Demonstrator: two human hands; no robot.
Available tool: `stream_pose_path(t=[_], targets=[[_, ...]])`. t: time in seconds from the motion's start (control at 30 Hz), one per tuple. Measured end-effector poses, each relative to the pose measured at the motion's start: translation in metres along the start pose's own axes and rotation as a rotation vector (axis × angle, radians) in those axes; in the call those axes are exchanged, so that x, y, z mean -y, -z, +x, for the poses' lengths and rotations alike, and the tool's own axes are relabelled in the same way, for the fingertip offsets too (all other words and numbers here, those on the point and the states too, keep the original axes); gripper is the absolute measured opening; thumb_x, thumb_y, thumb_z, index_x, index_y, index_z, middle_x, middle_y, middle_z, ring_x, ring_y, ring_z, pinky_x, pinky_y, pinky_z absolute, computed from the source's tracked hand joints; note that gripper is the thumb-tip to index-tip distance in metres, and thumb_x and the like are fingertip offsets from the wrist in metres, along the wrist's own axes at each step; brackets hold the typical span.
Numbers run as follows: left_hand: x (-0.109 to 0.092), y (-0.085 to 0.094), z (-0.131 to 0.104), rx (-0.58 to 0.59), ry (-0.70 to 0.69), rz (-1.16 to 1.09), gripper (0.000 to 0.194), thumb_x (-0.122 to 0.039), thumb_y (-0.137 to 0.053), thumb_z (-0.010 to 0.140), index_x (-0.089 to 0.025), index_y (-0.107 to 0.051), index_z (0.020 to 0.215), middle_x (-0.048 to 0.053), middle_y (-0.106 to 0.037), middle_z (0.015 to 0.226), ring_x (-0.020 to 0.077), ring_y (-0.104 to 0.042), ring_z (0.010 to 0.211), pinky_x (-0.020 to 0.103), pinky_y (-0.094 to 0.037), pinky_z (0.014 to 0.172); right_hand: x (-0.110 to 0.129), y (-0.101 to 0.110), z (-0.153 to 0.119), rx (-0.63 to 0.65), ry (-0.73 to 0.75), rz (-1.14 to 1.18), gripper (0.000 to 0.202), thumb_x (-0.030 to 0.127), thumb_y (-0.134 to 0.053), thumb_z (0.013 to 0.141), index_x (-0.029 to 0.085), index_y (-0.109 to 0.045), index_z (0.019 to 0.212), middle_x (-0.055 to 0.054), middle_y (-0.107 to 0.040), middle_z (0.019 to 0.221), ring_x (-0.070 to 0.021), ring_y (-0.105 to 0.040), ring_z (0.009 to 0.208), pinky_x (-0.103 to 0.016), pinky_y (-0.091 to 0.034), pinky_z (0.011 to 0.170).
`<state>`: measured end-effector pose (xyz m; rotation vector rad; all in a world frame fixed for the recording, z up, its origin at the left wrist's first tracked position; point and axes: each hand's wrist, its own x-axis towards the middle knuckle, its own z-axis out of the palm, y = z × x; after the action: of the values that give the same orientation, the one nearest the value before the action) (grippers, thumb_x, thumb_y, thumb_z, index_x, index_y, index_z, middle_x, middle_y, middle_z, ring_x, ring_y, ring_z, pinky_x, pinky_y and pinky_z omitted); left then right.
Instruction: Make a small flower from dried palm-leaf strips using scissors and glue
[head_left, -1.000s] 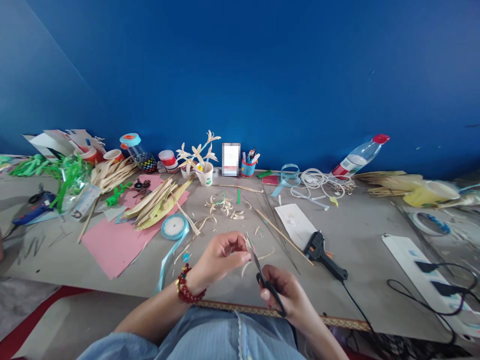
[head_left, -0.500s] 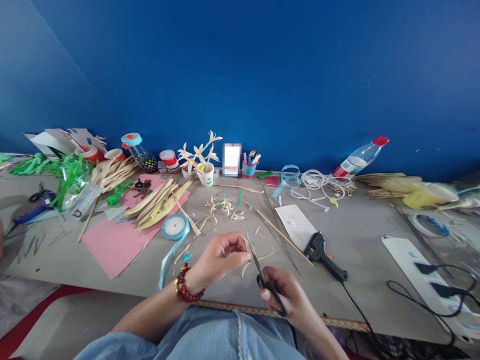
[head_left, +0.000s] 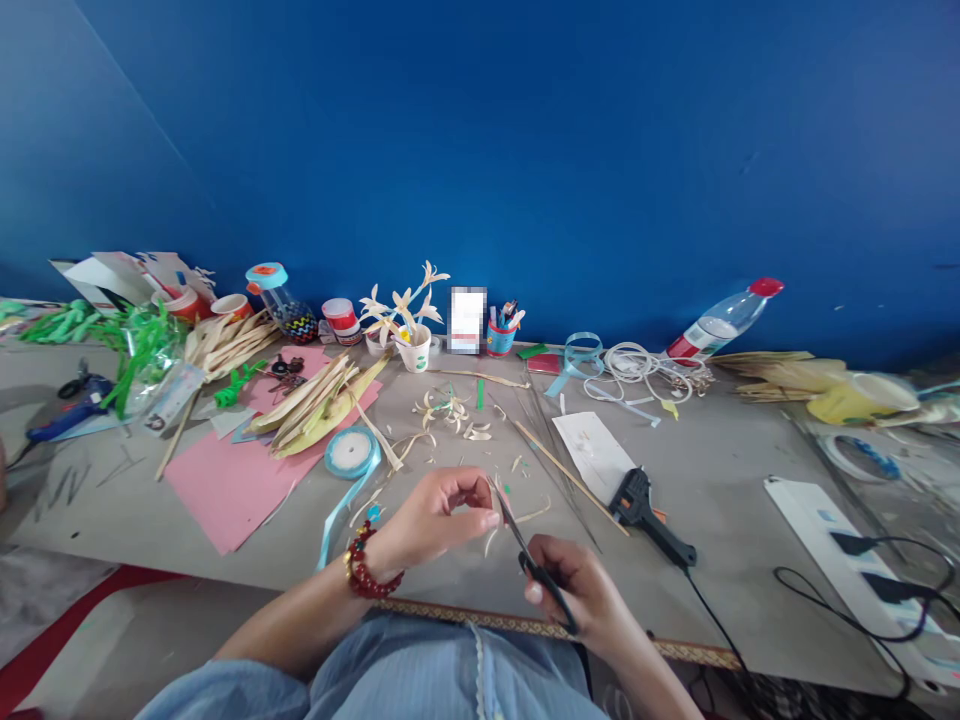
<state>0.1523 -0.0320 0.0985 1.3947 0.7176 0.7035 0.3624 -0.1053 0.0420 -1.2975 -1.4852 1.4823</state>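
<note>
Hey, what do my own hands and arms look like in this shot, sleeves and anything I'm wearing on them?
Your left hand is ungloved, with a bracelet of dark red beads and some gold-coloured ones at the wrist. A light blue sleeve covers that arm down to about the elbow. Your right hand is ungloved too, with no bracelet visible; its sleeve is out of view.

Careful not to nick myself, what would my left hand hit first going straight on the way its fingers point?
Your left hand would likely meet the scissors in your right hand, at the blades; exact depth is unclear.
</note>
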Motion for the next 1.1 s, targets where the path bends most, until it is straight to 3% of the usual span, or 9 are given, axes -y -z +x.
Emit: stream_pose_path(t=[0.2,0.37,0.47,0.63,0.73,0.9,1.1], targets=[[-0.001,0.0,0.001,0.035,0.003,-0.022,0.016,-0.021,-0.061,0.082,-0.015,-0.057,0.068,0.008,-0.071,0.091,0.0159,-0.059,0.079,0.027,-0.043,0.073,0.001,0.003,0.0,-0.029,0.022,-0.079,0.052,0.06,-0.067,0.074,0.022,-0.036,0.058,0.006,-0.031,0.052,-0.0098,-0.025,0.05,-0.024,-0.017,0.044],[0.001,0.002,0.001,0.067,0.017,-0.073,0.017,-0.023,-0.061,0.082,-0.015,-0.056,0.068,0.008,-0.069,0.093,0.0168,-0.059,0.081,0.028,-0.043,0.074,-0.003,0.004,0.0,-0.042,0.051,-0.114,0.054,0.058,-0.071,0.071,0.022,-0.034,0.057,0.007,-0.029,0.054,-0.0097,-0.024,0.052,-0.024,-0.017,0.046],[0.002,0.004,0.0,0.089,0.005,-0.12,0.017,-0.024,-0.062,0.082,-0.016,-0.056,0.069,0.008,-0.067,0.091,0.0187,-0.061,0.086,0.03,-0.044,0.078,-0.004,0.005,-0.003,-0.028,0.006,-0.028,0.053,0.059,-0.07,0.072,0.022,-0.035,0.059,0.007,-0.033,0.052,-0.0095,-0.028,0.05,-0.024,-0.02,0.046],[0.006,0.004,0.0,0.168,0.029,-0.18,0.017,-0.026,-0.064,0.083,-0.015,-0.055,0.074,0.007,-0.066,0.087,0.0177,-0.063,0.08,0.031,-0.046,0.076,0.011,0.0,-0.004,-0.081,0.08,0.152,0.043,0.058,-0.073,0.071,0.018,-0.059,0.08,-0.003,-0.058,0.07,-0.0143,-0.046,0.059,-0.026,-0.036,0.052],[0.007,0.003,0.002,0.211,0.066,-0.201,0.017,-0.028,-0.064,0.084,-0.015,-0.056,0.078,0.006,-0.066,0.079,0.0179,-0.066,0.075,0.031,-0.048,0.073,0.022,-0.007,0.004,-0.181,0.127,0.226,0.039,0.049,-0.076,0.074,0.02,-0.06,0.094,-0.001,-0.057,0.071,-0.0132,-0.046,0.056,-0.025,-0.038,0.051],[0.004,0.004,0.003,0.172,0.099,-0.165,0.013,-0.024,-0.062,0.081,-0.016,-0.054,0.074,0.002,-0.063,0.068,0.0153,-0.065,0.063,0.027,-0.047,0.065,0.031,-0.012,0.02,-0.263,0.154,0.3,0.032,0.04,-0.076,0.075,0.021,-0.056,0.09,-0.003,-0.06,0.082,-0.0132,-0.048,0.06,-0.024,-0.039,0.051],[0.006,0.005,0.004,0.149,0.134,-0.111,0.01,-0.019,-0.062,0.077,-0.017,-0.052,0.074,-0.003,-0.054,0.059,0.0094,-0.051,0.053,0.022,-0.041,0.055,0.035,-0.009,0.029,-0.244,0.137,0.393,0.034,0.036,-0.079,0.071,0.02,-0.057,0.091,-0.002,-0.06,0.083,-0.01,-0.045,0.057,-0.022,-0.036,0.047]])
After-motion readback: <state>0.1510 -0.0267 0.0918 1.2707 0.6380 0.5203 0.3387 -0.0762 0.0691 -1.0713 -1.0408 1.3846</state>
